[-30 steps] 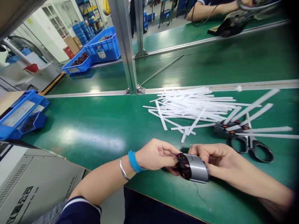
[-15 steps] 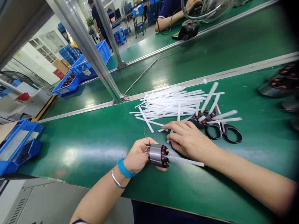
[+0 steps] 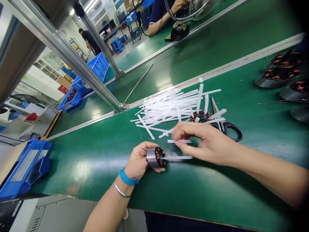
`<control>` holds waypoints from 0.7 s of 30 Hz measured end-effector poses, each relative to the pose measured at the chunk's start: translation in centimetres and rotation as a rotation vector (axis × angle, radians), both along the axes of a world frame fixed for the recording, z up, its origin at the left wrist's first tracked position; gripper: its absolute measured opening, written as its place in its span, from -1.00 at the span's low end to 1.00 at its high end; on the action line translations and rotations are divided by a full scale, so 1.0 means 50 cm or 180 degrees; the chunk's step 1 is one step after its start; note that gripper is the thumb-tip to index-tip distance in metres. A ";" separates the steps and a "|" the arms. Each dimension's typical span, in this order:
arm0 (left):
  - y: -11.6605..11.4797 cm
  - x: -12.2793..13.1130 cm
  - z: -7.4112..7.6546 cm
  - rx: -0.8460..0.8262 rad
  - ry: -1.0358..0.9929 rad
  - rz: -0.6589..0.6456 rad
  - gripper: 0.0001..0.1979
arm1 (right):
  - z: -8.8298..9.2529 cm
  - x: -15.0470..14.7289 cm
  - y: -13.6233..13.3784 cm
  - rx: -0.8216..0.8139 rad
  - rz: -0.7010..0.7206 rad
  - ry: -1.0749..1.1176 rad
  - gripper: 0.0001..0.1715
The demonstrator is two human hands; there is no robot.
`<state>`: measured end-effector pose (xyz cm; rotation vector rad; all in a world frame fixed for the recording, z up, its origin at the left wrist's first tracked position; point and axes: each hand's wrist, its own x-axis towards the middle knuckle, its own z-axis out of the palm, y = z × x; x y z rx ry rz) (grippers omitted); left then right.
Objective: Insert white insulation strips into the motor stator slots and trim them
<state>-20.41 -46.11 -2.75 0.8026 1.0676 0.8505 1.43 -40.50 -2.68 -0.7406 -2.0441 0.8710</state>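
Observation:
My left hand [image 3: 137, 159] is closed round a small motor stator [image 3: 154, 157], a grey metal ring with copper coils and red end pieces, held just above the green table [image 3: 96, 154]. One white strip [image 3: 180, 157] sticks out of the stator to the right. My right hand [image 3: 205, 141] hovers just right of it, fingers pinched on another white strip [image 3: 180, 141]. Behind both hands lies a loose pile of white strips [image 3: 173, 104].
Black-handled scissors [image 3: 227, 127] and another stator [image 3: 200, 116] lie under the pile's right end. More stators [image 3: 280, 72] sit at the far right. Blue bins [image 3: 24, 167] stand at the left edge, an aluminium post [image 3: 72, 61] rises behind. A co-worker's arm [image 3: 166, 16] works at the far table.
My right hand has lifted off the strip pile with one white strip pinched. The left hand and stator stayed about where they were. The view has swung further left.

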 end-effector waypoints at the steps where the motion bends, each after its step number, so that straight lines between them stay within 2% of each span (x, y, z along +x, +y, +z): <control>1: 0.000 0.000 0.001 0.0008 0.0082 -0.0050 -0.31 | 0.010 0.005 -0.006 -0.0409 0.0190 0.0038 -0.82; 3: -0.001 -0.001 0.001 0.0061 0.0178 -0.0161 -0.11 | 0.020 0.008 -0.018 -0.0989 0.0476 -0.0054 -0.76; 4: -0.002 -0.002 0.000 0.0103 0.0192 -0.0198 -0.14 | 0.021 0.005 -0.025 -0.1152 0.0524 -0.0109 -0.74; 8: -0.005 0.001 -0.006 0.0148 0.0125 -0.0136 -0.58 | 0.009 -0.017 -0.047 -0.1561 0.0493 0.0043 -0.73; 10: -0.007 0.005 -0.005 0.0036 -0.0016 0.0017 -0.64 | 0.002 -0.026 -0.053 -0.1831 0.0431 0.0328 -0.70; 13: -0.011 0.011 0.001 -0.0055 -0.0188 0.0198 -0.59 | -0.007 -0.033 -0.057 -0.2229 0.0113 0.0557 -0.67; 17: -0.021 0.014 0.005 0.0011 0.0028 0.0000 -0.44 | -0.018 -0.035 -0.055 -0.2114 -0.0336 0.0380 -0.64; 21: -0.030 0.017 -0.006 0.0094 0.0233 -0.0159 -0.37 | -0.030 -0.035 -0.058 -0.1844 -0.0377 0.0109 -0.70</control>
